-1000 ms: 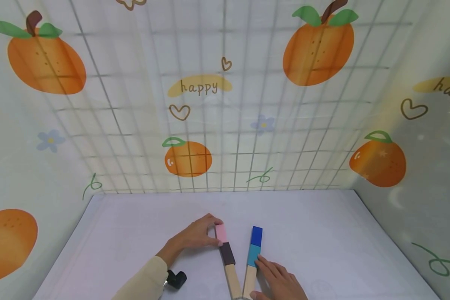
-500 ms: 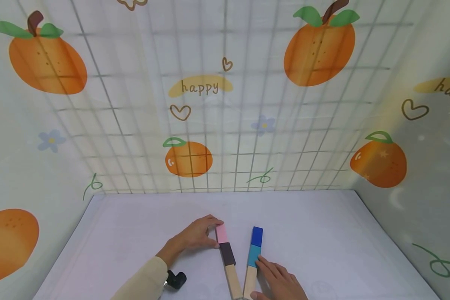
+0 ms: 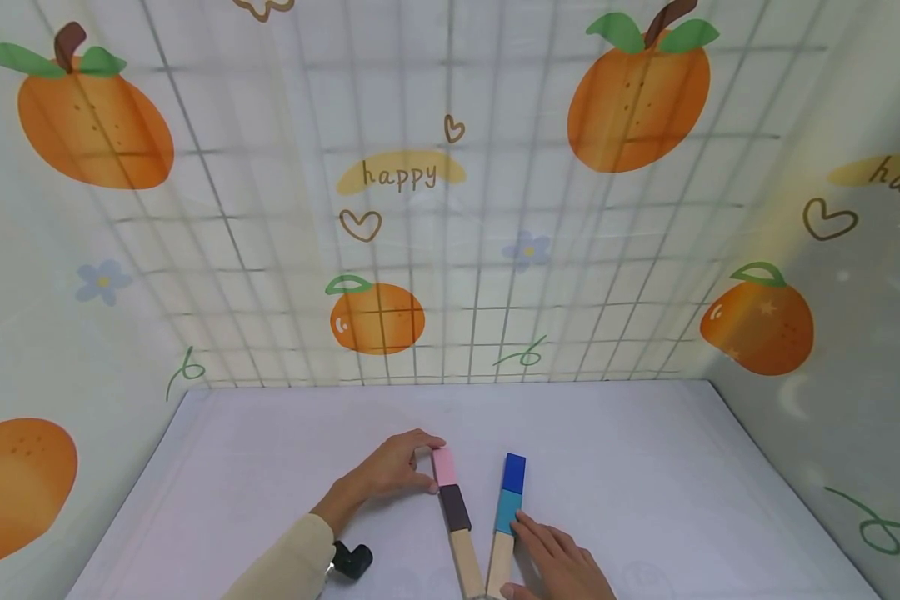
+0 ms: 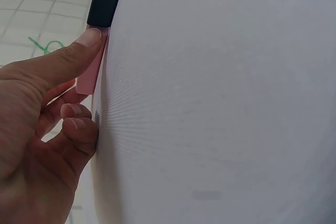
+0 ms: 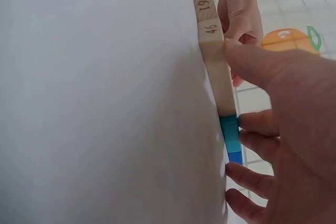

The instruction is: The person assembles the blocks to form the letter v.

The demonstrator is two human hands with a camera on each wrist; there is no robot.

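Two rows of blocks form a V that narrows toward me. The left row runs from a pink block (image 3: 444, 467) through a black block (image 3: 455, 507) to a plain wooden block (image 3: 467, 563). In the right row a dark blue block (image 3: 513, 473) and a teal block (image 3: 507, 511) lead to another wooden block (image 3: 500, 564). My left hand (image 3: 392, 467) holds the pink block, thumb near the black joint and index finger at the far end. Alongside the right row, my right hand (image 3: 566, 562) touches the teal block with its fingertips, its thumb at the wooden block.
The white tabletop (image 3: 645, 467) meets a curtain (image 3: 450, 250) printed with oranges at the back and sides. A black device (image 3: 353, 560) sits by my left wrist. Numbers are marked on the wooden blocks' near ends in the right wrist view.
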